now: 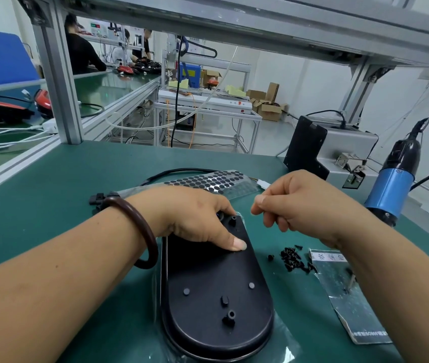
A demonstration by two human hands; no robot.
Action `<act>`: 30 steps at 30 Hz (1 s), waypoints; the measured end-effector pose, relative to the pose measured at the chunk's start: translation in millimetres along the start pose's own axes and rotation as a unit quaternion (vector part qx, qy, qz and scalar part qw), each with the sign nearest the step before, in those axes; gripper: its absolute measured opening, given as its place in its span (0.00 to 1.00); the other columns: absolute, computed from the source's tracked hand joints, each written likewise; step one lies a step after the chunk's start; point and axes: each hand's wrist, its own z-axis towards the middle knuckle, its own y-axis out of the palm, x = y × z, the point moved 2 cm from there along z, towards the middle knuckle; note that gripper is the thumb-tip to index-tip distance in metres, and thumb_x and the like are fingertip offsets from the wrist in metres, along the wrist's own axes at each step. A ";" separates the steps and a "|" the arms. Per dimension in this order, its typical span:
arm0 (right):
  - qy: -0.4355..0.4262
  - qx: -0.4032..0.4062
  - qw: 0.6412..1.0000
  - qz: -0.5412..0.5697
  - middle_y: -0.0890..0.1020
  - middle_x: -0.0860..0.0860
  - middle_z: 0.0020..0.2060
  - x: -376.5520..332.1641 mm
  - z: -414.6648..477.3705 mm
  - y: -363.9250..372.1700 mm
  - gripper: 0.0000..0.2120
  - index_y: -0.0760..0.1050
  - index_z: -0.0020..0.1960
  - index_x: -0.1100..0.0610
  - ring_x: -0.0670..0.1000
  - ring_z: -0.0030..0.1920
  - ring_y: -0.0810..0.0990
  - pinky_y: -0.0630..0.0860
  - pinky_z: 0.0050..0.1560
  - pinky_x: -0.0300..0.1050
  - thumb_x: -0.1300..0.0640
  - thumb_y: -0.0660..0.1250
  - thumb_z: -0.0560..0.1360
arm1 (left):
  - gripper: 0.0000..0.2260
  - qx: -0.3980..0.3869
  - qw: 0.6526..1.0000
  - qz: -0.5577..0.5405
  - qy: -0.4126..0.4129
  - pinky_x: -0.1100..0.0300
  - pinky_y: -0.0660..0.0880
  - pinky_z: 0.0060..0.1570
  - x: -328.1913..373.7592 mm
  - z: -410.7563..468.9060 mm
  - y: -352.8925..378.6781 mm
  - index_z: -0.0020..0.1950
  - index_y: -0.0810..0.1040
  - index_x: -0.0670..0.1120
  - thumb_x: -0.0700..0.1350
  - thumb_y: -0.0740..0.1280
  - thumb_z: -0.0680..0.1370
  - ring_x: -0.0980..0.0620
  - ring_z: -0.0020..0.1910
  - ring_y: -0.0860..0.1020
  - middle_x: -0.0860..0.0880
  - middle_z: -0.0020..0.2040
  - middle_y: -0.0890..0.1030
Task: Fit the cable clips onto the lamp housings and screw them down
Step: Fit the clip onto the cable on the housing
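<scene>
My left hand (195, 218) grips the far end of the black lamp housing (213, 289), fingers curled over its edge and thumb pressed flat on top. The housing lies lengthwise on the green mat (64, 184), rounded end toward me. My right hand (305, 203) hovers apart from the left, just beyond the housing's far right corner, fingers curled, thumb against forefinger; I cannot tell whether anything sits in that pinch. Loose black screws (294, 259) lie between the housing and a foil bag (347, 292). The blue screwdriver (391, 184) hangs at the right. Open mat lies left of the housing
</scene>
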 end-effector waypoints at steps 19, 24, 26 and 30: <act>0.040 0.044 0.998 -0.001 0.82 0.49 0.26 17.6 12.1 -5.0 0.11 0.82 0.37 0.57 0.44 0.25 0.76 0.70 0.27 0.37 0.58 0.66 0.76 | 0.29 -0.011 1.000 0.017 0.008 0.60 0.74 0.55 3.4 -0.4 0.1 0.59 0.73 0.62 0.69 0.72 0.61 0.61 0.48 0.77 0.62 0.49 0.78; 0.065 0.081 0.994 0.017 0.82 0.51 0.29 28.6 20.5 -13.8 0.10 0.82 0.38 0.59 0.45 0.27 0.78 0.74 0.31 0.40 0.58 0.67 0.76 | 0.30 -0.015 0.999 0.045 0.010 0.57 0.72 0.59 5.4 -1.8 -3.1 0.62 0.71 0.62 0.68 0.72 0.62 0.58 0.53 0.76 0.61 0.53 0.77; 0.069 0.105 0.992 0.028 0.84 0.55 0.33 29.8 25.4 -18.8 0.09 0.81 0.38 0.60 0.48 0.29 0.79 0.75 0.34 0.44 0.58 0.68 0.75 | 0.31 -0.018 0.998 0.064 0.013 0.56 0.70 0.62 5.8 -3.1 -3.9 0.65 0.69 0.62 0.68 0.70 0.65 0.56 0.56 0.75 0.60 0.58 0.76; 0.036 0.127 0.991 -0.037 0.82 0.63 0.38 24.2 47.5 -22.5 0.10 0.78 0.45 0.68 0.58 0.33 0.75 0.70 0.37 0.45 0.60 0.65 0.75 | 0.30 -0.025 0.999 0.041 0.020 0.57 0.71 0.61 4.0 -4.7 -3.8 0.65 0.69 0.62 0.67 0.71 0.65 0.57 0.55 0.76 0.60 0.57 0.76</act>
